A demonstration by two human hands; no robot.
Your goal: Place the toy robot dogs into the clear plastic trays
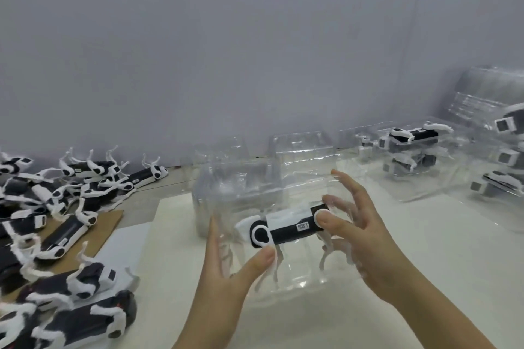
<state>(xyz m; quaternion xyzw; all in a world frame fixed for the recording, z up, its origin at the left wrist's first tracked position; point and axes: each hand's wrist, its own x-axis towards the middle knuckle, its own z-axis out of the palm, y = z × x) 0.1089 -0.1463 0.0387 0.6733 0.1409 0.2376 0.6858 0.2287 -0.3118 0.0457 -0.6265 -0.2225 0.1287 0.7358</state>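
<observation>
One toy dog (286, 226) sits inside a thin, clear moulded tray (297, 280) near the centre. It is glossy hard plastic with a boxy black body, white shell and round hip discs. The left hand (224, 261) lies flat along the tray's left wall, thumb pressing by the front leg. The right hand (361, 235) is spread, thumb on the rear disc. At left is a loose pile of dogs (66, 232), too blurred to count, partly on brown cardboard (109, 225). Empty trays (236, 187) stand just behind. Far right, packed trays (425, 187) hold at least five dogs.
</observation>
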